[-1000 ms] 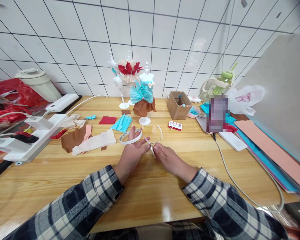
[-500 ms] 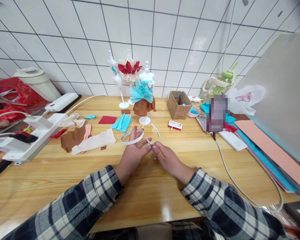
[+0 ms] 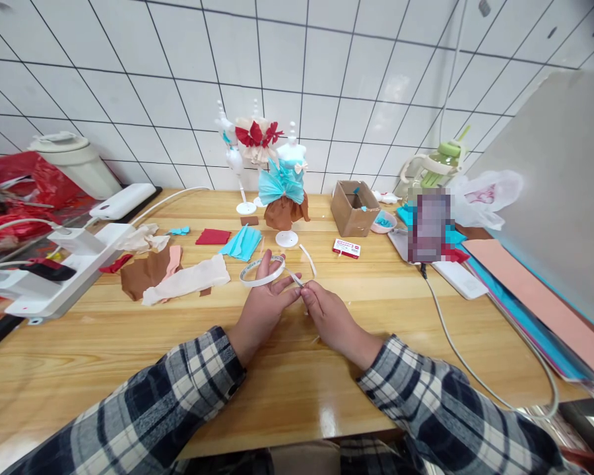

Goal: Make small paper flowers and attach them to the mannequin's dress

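My left hand (image 3: 263, 305) holds a white roll of tape (image 3: 261, 270) looped over its fingers, above the wooden table (image 3: 129, 343). My right hand (image 3: 327, 315) pinches the loose strip of tape (image 3: 307, 260) pulled off the roll; the strip curls up and away from the fingertips. Both hands meet just in front of two small mannequin stands, one wearing a blue and brown paper dress (image 3: 282, 191), one with a cream and red dress (image 3: 254, 138).
Crepe paper pieces in brown, pink, cream (image 3: 185, 278), red (image 3: 212, 237) and blue (image 3: 241, 243) lie left. A cardboard box (image 3: 354, 208), a small red-white card (image 3: 347, 248), a phone (image 3: 429, 223), a white cable (image 3: 455, 356) and coloured sheets (image 3: 534, 297) sit right. A power strip (image 3: 54, 277) lies far left.
My right hand has slid left toward the left hand, shortening the stretched tape. The loose end of the strip has swung up and curled.
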A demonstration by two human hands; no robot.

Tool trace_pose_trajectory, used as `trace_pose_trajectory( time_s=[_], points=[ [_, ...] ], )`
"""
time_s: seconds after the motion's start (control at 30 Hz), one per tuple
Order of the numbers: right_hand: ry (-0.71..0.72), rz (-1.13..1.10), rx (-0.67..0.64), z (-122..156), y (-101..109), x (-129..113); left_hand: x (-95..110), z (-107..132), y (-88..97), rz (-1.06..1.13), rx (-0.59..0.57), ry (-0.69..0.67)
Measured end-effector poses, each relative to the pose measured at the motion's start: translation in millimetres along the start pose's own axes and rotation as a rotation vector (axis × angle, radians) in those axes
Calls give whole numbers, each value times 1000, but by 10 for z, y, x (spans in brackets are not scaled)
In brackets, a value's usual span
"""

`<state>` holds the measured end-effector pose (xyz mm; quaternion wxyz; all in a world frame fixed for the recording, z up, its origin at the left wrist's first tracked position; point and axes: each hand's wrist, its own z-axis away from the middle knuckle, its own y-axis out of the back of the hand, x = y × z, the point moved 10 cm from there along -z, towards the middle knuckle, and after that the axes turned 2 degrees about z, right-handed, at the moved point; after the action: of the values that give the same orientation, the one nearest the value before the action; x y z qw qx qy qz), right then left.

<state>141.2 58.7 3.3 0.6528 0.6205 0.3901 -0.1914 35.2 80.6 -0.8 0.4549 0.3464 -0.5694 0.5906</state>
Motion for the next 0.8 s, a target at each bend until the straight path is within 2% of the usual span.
trace_pose_trajectory(
  time_s=[0.53, 0.8],
  points=[
    [-27, 27, -46, -5, 33, 47, -16, -21, 53, -13, 24, 12],
    [-68, 104, -32, -57, 190, 169, -81, -20, 41, -4, -6, 85]
  ],
)
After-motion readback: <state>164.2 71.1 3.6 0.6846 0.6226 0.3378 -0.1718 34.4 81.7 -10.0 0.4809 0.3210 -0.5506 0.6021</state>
